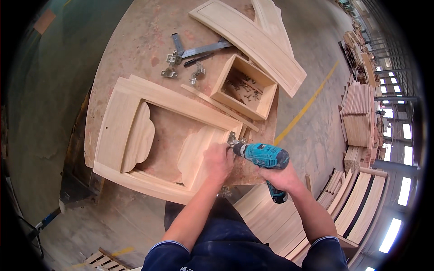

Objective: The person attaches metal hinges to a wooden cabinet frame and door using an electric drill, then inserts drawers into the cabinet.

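A pale wooden door frame [118, 118] with scalloped inner edges lies flat on the worn workbench [135, 40]. My right hand [281, 176] grips a teal cordless drill [263, 156], whose tip points left at a metal hinge [233, 139] on the frame's right edge. My left hand [218, 161] rests fisted on the frame right beside the drill's chuck; whether it pinches a screw is hidden.
A small open wooden box [266, 97] with screws sits behind the frame. Loose metal hinges [171, 72] and a grey bracket [203, 48] lie further back, next to long wooden panels [253, 40]. Stacks of wooden parts [357, 115] stand on the floor at the right.
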Demonstrator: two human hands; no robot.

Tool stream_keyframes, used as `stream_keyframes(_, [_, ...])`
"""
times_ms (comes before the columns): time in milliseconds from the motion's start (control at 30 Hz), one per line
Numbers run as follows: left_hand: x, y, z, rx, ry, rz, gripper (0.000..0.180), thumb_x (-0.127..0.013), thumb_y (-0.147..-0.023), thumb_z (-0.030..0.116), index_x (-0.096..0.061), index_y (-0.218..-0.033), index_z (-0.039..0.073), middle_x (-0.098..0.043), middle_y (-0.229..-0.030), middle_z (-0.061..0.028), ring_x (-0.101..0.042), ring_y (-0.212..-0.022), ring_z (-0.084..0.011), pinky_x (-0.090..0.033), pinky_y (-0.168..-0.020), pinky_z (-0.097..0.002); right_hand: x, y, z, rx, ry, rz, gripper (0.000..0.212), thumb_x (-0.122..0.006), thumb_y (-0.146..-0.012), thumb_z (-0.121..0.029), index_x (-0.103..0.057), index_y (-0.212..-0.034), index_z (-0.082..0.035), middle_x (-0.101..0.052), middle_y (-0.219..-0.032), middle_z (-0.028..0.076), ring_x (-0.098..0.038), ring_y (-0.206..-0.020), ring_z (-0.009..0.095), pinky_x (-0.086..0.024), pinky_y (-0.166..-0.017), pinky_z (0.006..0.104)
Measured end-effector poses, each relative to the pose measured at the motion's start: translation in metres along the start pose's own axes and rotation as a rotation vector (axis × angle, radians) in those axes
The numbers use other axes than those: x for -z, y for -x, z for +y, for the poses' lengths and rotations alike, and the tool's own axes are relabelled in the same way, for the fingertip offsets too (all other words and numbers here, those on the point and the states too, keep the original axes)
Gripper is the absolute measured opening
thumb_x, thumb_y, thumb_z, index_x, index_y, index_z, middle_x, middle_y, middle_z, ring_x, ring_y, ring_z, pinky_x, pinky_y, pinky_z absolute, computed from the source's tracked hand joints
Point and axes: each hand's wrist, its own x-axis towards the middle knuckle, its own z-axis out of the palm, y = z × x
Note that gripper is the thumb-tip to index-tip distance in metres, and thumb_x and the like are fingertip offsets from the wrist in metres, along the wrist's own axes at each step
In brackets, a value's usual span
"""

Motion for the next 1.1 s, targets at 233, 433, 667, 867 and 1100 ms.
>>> stream_keyframes(233, [-0.005, 0.002, -0.004, -0.014, -0.022, 0.008, 0.015, -0.073, -0.081, 0.012, -0.065, -0.094, 0.011, -0.058, -0.082, -0.0099, -0.059, -0.079, -0.0325, -0.043, -0.069, -0.0473, -0.002, -0.003, -0.022, -0.148, 0.120, -0.050, 0.035, -0.074, -0.085, -0.014, -0.070, -0.118, -0.004, -0.075, -0.103, 0.009, -0.069, -0.094, 0.017, -0.055, -0.088, 0.0341])
stream_keyframes(433, [-0.003, 0.002, -0.003, -0.035, -0.031, 0.006, 0.016, -0.072, -0.080, 0.010, -0.066, -0.095, 0.011, -0.058, -0.081, -0.0095, -0.059, -0.078, -0.0321, -0.043, -0.068, -0.0474, -0.005, 0.001, -0.020, -0.202, 0.134, -0.048, 0.037, -0.074, -0.082, -0.016, -0.069, -0.116, -0.003, -0.074, -0.100, 0.011, -0.070, -0.092, 0.019, -0.055, -0.086, 0.0358])
stream_keyframes(667, [-0.003, -0.001, -0.001, -0.052, -0.033, 0.030, 0.016, -0.071, -0.078, 0.007, -0.066, -0.093, 0.012, -0.060, -0.078, -0.0081, -0.061, -0.076, -0.0318, -0.043, -0.067, -0.0471, -0.006, 0.003, -0.024, -0.281, 0.109, -0.037, 0.042, -0.070, -0.079, -0.015, -0.065, -0.119, -0.002, -0.073, -0.101, 0.014, -0.071, -0.094, 0.024, -0.056, -0.086, 0.0371])
stream_keyframes(867, [-0.008, -0.002, 0.001, -0.032, -0.070, 0.075, 0.012, -0.070, -0.079, 0.007, -0.067, -0.088, 0.015, -0.061, -0.077, -0.0063, -0.062, -0.075, -0.0312, -0.044, -0.066, -0.0481, -0.008, 0.007, -0.027, -0.055, 0.124, 0.014, 0.034, -0.070, -0.085, -0.018, -0.069, -0.118, -0.007, -0.072, -0.086, 0.007, -0.065, -0.073, 0.014, -0.054, -0.069, 0.0328])
stream_keyframes(1100, [-0.005, -0.002, 0.004, -0.047, -0.065, 0.058, 0.010, -0.069, -0.080, 0.009, -0.068, -0.087, 0.016, -0.063, -0.078, -0.0062, -0.064, -0.079, -0.0309, -0.045, -0.069, -0.0477, -0.012, 0.020, -0.028, -0.054, 0.057, 0.043, 0.033, -0.073, -0.084, -0.018, -0.070, -0.115, -0.007, -0.071, -0.084, 0.002, -0.062, -0.065, 0.012, -0.051, -0.060, 0.0299])
